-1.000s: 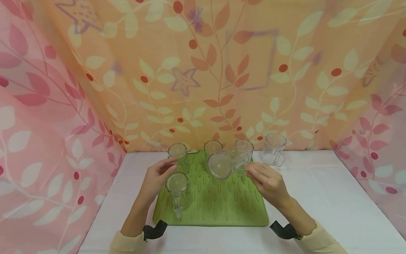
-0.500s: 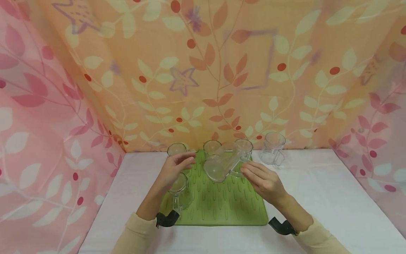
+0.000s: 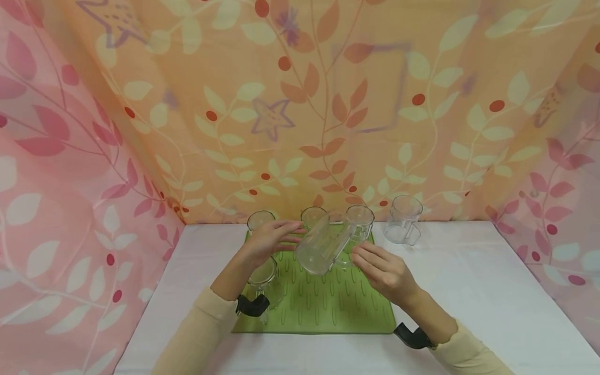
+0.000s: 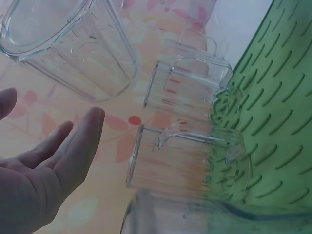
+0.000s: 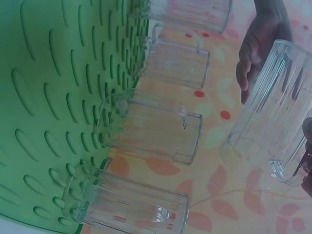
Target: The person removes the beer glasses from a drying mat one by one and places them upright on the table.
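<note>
A clear glass mug (image 3: pixel 313 255) hangs tilted above the green mat (image 3: pixel 328 317), one round end towards the lower left. My right hand (image 3: pixel 386 271) grips it by the handle. Beside its other side is my left hand (image 3: pixel 272 242), fingers extended and slightly spread, fingertips right at the glass in the head view. In the left wrist view a gap shows between those fingers and the mug (image 4: pixel 73 48). Upright on the mat stand more clear mugs: a back middle one (image 3: pixel 313 212), a back right one (image 3: pixel 360 214), a back left one (image 3: pixel 260 217) and a front left one (image 3: pixel 264 273), the last two partly hidden by my left hand.
Off the mat, at the back right of the white table (image 3: pixel 469 291), stands another clear handled mug (image 3: pixel 405 221). Patterned cloth (image 3: pixel 300 130) hangs behind the table and along both sides.
My left hand has moved right, from the back left mug to the held mug. My right hand has brought the tilted mug slightly left and towards me.
</note>
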A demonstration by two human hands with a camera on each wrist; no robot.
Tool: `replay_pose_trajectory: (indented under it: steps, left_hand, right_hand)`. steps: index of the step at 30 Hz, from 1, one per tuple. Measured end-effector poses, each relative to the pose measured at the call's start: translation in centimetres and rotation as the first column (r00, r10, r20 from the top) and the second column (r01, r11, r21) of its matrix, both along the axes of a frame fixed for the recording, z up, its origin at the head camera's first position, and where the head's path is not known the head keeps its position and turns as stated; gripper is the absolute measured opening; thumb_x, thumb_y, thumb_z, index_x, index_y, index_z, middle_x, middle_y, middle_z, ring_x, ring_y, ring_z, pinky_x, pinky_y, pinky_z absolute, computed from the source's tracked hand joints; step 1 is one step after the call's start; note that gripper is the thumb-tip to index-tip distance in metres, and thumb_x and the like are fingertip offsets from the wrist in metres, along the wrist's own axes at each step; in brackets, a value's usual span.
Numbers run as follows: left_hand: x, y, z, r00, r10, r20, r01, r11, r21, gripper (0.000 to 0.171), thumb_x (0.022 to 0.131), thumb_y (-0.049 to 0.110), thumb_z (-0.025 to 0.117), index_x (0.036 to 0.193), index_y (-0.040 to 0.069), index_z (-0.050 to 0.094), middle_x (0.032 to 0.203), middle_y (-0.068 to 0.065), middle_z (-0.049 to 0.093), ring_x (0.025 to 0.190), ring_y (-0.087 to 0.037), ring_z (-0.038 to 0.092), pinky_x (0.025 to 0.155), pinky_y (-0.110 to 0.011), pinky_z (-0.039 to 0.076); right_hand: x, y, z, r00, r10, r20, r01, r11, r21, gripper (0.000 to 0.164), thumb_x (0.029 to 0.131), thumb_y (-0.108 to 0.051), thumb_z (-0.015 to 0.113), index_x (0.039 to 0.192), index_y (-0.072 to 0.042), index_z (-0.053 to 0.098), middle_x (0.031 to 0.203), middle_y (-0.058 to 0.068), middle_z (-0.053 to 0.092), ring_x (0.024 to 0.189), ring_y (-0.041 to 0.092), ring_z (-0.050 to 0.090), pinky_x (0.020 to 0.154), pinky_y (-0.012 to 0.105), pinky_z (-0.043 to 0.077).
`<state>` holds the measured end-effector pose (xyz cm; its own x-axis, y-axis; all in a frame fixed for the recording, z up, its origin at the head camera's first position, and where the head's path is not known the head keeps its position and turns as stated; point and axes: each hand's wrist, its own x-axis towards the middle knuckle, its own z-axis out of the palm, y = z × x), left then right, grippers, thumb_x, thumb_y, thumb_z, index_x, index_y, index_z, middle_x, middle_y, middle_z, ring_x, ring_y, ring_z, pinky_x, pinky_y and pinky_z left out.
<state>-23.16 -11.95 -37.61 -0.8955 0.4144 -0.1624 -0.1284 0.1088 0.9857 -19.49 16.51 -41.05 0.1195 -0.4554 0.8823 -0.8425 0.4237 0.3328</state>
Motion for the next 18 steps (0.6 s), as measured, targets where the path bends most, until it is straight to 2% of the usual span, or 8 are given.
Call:
replay_pose_trajectory:
  steps: [6,9,11,15,18]
  left_hand:
    - [-0.9,0.8,-0.1,0.995,-0.065,0.081,0.064,0.998,0.007,0.053,0.100,0.033,0.052,0.140,-0.002,0.047,0.142,-0.020,0.052,0.124,-0.031,0.058,0.098,-0.040,0.054]
    - [-1.2,1.3,-0.3,0.987,-0.099,0.125,0.094,0.995,0.044,0.051,0.101,0.031,0.050,0.137,-0.005,0.049,0.140,-0.024,0.052,0.123,-0.033,0.058,0.096,-0.038,0.055]
    - [-1.2,1.5,-0.4,0.981,-0.122,0.149,0.114,0.992,0.058,0.053,0.102,0.032,0.048,0.140,-0.006,0.046,0.143,-0.027,0.049,0.124,-0.034,0.058,0.094,-0.037,0.056]
    - [-1.4,1.8,-0.8,0.967,-0.160,0.200,0.145,0.985,0.090,0.055,0.104,0.036,0.043,0.141,-0.005,0.043,0.140,-0.025,0.051,0.111,-0.026,0.066,0.088,-0.033,0.058]
    - [-1.5,2.0,-1.0,0.954,-0.207,0.216,0.184,0.975,0.122,0.057,0.105,0.038,0.037,0.142,-0.006,0.040,0.138,-0.028,0.051,0.103,-0.026,0.069,0.086,-0.035,0.059]
  right_hand:
    - [0.1,-0.3,-0.1,1.000,-0.002,-0.015,0.003,1.000,0.011,0.025,0.097,-0.001,0.055,0.083,0.003,0.075,0.080,0.015,0.075,0.073,0.028,0.071,0.064,0.035,0.060]
    - [0.2,-0.5,-0.2,1.000,0.000,-0.029,0.000,1.000,0.016,0.025,0.097,0.001,0.054,0.084,0.003,0.075,0.080,0.015,0.075,0.073,0.028,0.072,0.064,0.035,0.060]
    - [0.1,-0.6,-0.2,0.999,0.008,-0.032,-0.007,1.000,0.017,0.025,0.097,0.001,0.054,0.084,0.003,0.075,0.080,0.015,0.075,0.073,0.028,0.071,0.064,0.035,0.060]
    - [0.1,-0.7,-0.2,0.999,0.011,-0.033,-0.011,1.000,0.020,0.026,0.097,0.001,0.054,0.083,0.003,0.075,0.080,0.015,0.075,0.072,0.028,0.072,0.064,0.035,0.060]
    - [0.1,-0.7,-0.3,1.000,0.009,-0.027,-0.008,1.000,0.023,0.026,0.097,0.001,0.054,0.082,0.002,0.075,0.080,0.015,0.075,0.072,0.028,0.072,0.065,0.035,0.060]
